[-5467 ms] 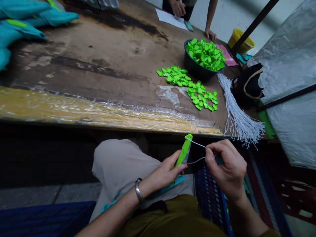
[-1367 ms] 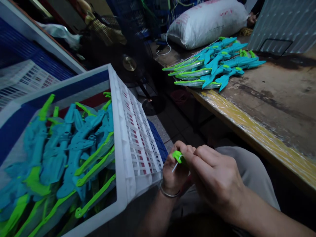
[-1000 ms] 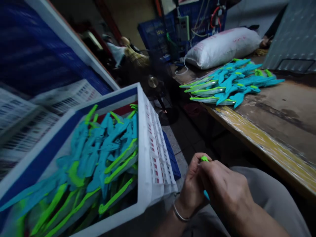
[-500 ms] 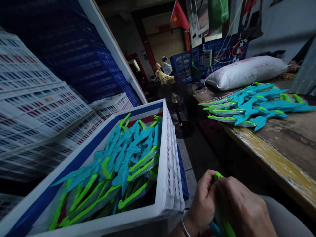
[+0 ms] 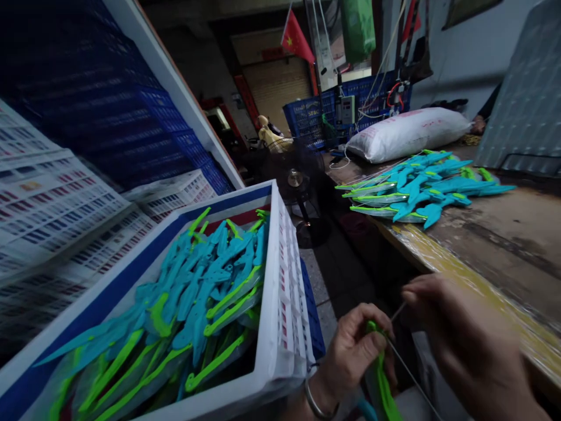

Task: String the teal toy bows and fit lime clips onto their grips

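Near the bottom centre-right, my left hand (image 5: 353, 351), with a metal bracelet at the wrist, is closed round a green and blue plastic piece (image 5: 382, 380). To its right, my right hand (image 5: 468, 333) is slightly blurred and pinches a thin pale cord (image 5: 407, 362) that runs by the top of the piece. A white crate (image 5: 280, 351) on the left holds a heap of similar blue and green pieces (image 5: 205, 280). More such pieces (image 5: 421, 181) lie on the wooden table (image 5: 495, 245) at the right.
White crates (image 5: 56, 199) and blue crates (image 5: 105, 82) are stacked at the left. A standing fan (image 5: 295, 178) is beyond the crate. A full white sack (image 5: 407, 134) lies on the table's far part, with a grey ribbed panel (image 5: 521, 93) to its right.
My right hand has moved right, away from my left hand, and the cord now shows between them. My left hand keeps its hold. The whole view has shifted slightly.
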